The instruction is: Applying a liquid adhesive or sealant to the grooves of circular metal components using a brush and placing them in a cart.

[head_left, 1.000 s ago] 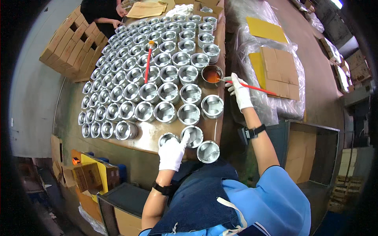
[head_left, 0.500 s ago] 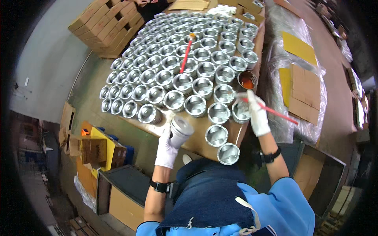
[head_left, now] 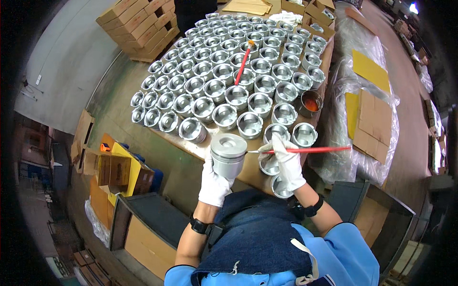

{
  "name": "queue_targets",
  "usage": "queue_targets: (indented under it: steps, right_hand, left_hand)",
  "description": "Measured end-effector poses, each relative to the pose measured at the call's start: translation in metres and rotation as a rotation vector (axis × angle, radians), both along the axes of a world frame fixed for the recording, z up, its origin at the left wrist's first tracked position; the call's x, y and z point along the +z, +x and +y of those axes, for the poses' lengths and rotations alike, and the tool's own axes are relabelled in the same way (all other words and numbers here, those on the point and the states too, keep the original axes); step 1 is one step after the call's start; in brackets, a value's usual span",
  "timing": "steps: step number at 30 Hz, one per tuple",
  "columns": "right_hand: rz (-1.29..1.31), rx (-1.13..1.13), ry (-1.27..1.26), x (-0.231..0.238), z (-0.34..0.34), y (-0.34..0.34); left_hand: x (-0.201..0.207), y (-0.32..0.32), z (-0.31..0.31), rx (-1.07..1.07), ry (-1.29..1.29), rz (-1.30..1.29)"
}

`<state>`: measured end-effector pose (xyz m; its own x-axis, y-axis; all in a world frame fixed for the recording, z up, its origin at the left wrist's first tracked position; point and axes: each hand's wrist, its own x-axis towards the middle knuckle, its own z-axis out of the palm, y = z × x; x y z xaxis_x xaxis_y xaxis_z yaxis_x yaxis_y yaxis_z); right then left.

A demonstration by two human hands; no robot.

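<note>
In my gloved left hand [head_left: 214, 187] is a grey metal piston [head_left: 228, 162], held with its flat crown facing up. My gloved right hand [head_left: 288, 164] pinches a thin red-handled paintbrush [head_left: 319, 149] whose tip is at the piston's grooved side; whether it touches is hard to tell. Rows of similar pistons [head_left: 224, 117], open ends up, cover the table. A dark cup [head_left: 308, 113] with orange-red stuff in it stands at their right edge. Another red-handled brush [head_left: 242, 66] lies across the piston tops. Several pistons near the front corner are partly hidden by my right hand.
The brown table [head_left: 195, 148] runs away from me. Right of it lies a plastic-wrapped stack [head_left: 336, 126] with cardboard and yellow sheets on top. Stacked cartons [head_left: 138, 26] stand at the far left. Dark-topped carts [head_left: 155, 217] flank me, with cardboard boxes [head_left: 112, 169] at the left.
My right hand has moved from beside the cup toward the left, bringing the brush tip to the piston. My left hand has turned the piston more upright and shifted it slightly right.
</note>
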<state>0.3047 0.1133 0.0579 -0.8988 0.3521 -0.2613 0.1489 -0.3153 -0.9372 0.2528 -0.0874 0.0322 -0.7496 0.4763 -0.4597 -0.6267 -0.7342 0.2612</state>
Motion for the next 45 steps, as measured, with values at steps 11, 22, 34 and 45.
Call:
queue_targets:
  steps: [11,22,34,45]
  right_hand:
    - [0.286,0.165,0.702,0.0,-0.013,-0.023]
    - [0.29,0.182,0.963,-0.033,-0.019,0.021]
    - [-0.104,-0.318,0.256,-0.055,0.166,0.01]
    - [-0.169,-0.382,0.362,-0.128,0.241,-0.05]
  left_hand:
    - [0.047,0.007,-0.017,-0.589,-0.885,0.562]
    - [-0.006,-0.041,-0.004,-0.474,-1.396,0.872]
    - [-0.006,-0.024,0.082,-0.363,-1.657,1.544]
    - [-0.009,0.03,0.138,-1.142,-1.763,1.556]
